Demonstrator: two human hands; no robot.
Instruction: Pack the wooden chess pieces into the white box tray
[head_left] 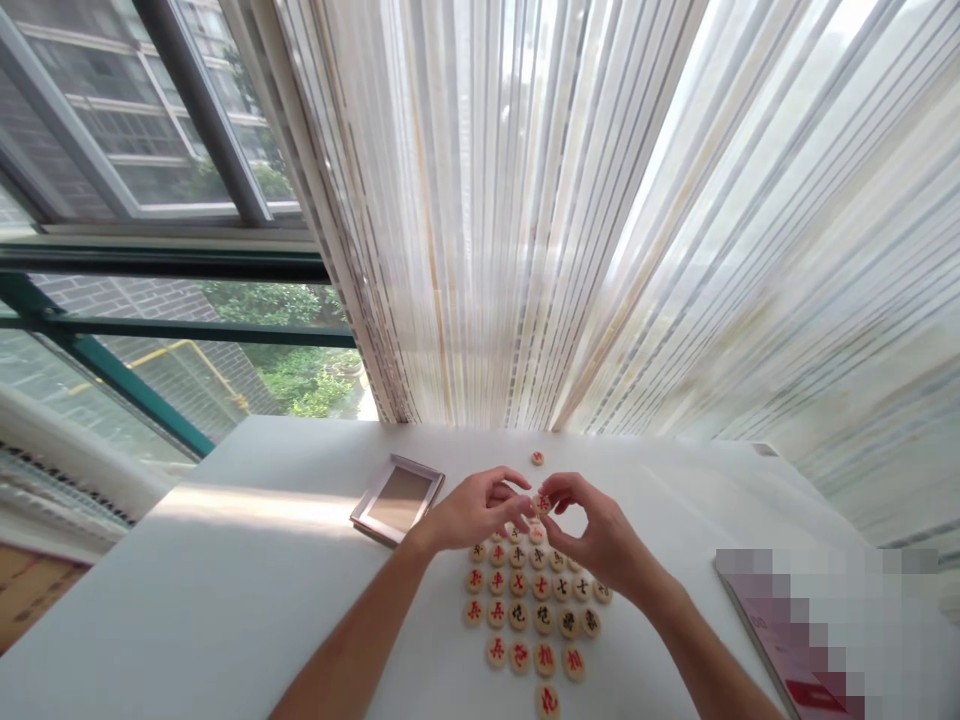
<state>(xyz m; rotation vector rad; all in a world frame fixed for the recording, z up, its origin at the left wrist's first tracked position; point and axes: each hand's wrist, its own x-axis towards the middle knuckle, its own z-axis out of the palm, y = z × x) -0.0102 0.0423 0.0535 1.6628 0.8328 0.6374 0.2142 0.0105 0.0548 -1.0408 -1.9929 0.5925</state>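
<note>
My right hand (589, 520) pinches a round Chinese chess piece (543, 503) with a red character, holding it above the upper part of the laid-out pieces. Close by on the left is my left hand (487, 508), its fingers apart and curved, with the fingertips near that piece; whether they touch it I cannot tell. Beneath and in front of both hands, several wooden chess pieces (541, 586) with red or black characters lie in rows on the white table (225, 610). My hands cover part of the upper rows. A lone red piece (537, 458) lies beyond my fingers.
A shallow open box (397, 498) with a brown inside stands left of my left hand. On the right of the table is a pinkish flat item (780, 640), partly blurred out. Striped sheer curtains (480, 250) hang behind the table, beside a window (150, 130).
</note>
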